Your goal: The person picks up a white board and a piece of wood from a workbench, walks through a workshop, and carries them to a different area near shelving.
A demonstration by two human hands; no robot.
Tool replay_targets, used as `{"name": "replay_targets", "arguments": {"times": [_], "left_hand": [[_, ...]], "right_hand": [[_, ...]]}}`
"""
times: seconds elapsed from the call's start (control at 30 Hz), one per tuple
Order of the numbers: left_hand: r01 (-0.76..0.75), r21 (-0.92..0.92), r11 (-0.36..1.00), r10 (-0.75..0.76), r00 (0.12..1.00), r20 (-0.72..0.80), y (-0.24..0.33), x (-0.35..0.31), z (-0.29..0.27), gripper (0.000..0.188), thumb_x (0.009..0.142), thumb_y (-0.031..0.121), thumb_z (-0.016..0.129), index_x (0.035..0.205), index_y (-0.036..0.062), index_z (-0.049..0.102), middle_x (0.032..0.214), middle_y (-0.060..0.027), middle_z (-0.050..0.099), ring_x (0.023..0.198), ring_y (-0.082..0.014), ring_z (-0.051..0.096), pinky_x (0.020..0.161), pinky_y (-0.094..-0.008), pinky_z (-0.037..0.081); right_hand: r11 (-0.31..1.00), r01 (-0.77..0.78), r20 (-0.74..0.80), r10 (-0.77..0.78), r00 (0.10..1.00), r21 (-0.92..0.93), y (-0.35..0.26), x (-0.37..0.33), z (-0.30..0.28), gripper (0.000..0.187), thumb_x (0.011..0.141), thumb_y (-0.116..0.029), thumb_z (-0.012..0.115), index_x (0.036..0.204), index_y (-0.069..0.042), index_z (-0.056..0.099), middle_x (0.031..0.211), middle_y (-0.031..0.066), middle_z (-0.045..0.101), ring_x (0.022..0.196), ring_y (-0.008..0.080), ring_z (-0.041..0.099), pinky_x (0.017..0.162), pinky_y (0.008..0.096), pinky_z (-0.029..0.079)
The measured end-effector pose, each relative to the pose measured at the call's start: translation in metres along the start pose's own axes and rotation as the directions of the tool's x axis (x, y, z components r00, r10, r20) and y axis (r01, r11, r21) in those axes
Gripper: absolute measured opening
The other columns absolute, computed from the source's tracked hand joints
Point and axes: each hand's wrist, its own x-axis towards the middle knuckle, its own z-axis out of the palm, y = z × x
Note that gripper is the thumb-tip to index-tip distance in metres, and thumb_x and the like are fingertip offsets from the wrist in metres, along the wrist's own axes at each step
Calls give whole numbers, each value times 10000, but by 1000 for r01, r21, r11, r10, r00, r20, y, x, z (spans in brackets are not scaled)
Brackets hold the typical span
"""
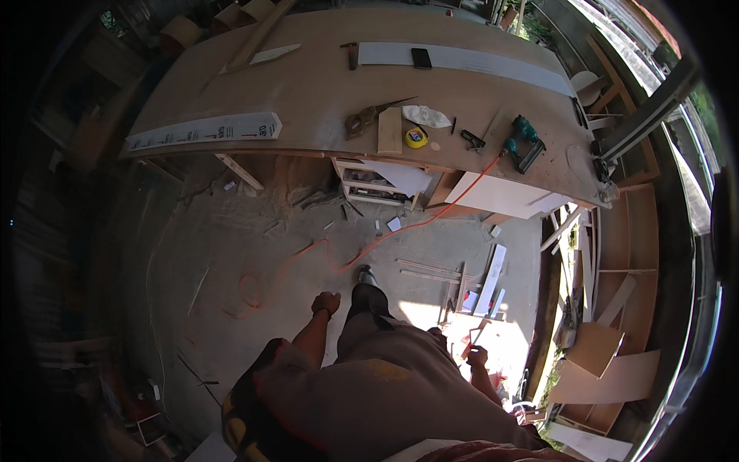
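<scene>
Left hand (326, 302), mid frame, curled into a loose fist, empty afaict. Right hand (478, 356), lower right, pinching a thin stick (471, 343). Looks like walking toward the workbench (308, 85) up top w/ handsaw (369, 115); next prob needs setting it down flat.

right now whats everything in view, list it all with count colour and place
workbench: 1, brown, top
handsaw: 1, bench centre
tape measure: 1, yellow, beside wood block
hammer: 1, bench far side
phone: 1, black, on grey strip
power tool: 1, teal, bench right
cord: 1, orange, across floor
wood scraps: several, pale, floor right
left hand: 1, closed, empty
right hand: 1, grip on a thin stick
</scene>
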Motion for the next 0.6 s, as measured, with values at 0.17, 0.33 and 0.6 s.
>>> {"name": "replay_targets", "arguments": {"times": [0.17,0.33,0.6], "left_hand": [[148,-345,927,-30,945,326,-23,79,-40,448,920,470,565,1021,51,690,832,-104,711,739,-228,684,677,-415,555],[192,-622,759,-123,981,152,-35,99,-93,334,941,373,584,1072,68,621,759,-73,658,654,-175,631,600,-375,532],[407,-790,458,-290,909,300,-40,111,-80,286,978,353,550,1075,85,578,718,-58,626,564,-159,581,523,-352,492]], "right_hand": [[986,-20,240,-20,970,164,-154,17,23,224,757,-124,725,936,6,688,768,99,693,608,223,675,440,316,537],[945,-111,553,273,787,-308,-383,-19,38,939,788,-733,595,1343,20,512,1147,258,642,994,390,669,715,533,584],[892,420,872,-66,485,-166,-617,1,34,620,870,-608,587,1045,-24,704,938,139,721,779,238,725,625,362,596]]}}
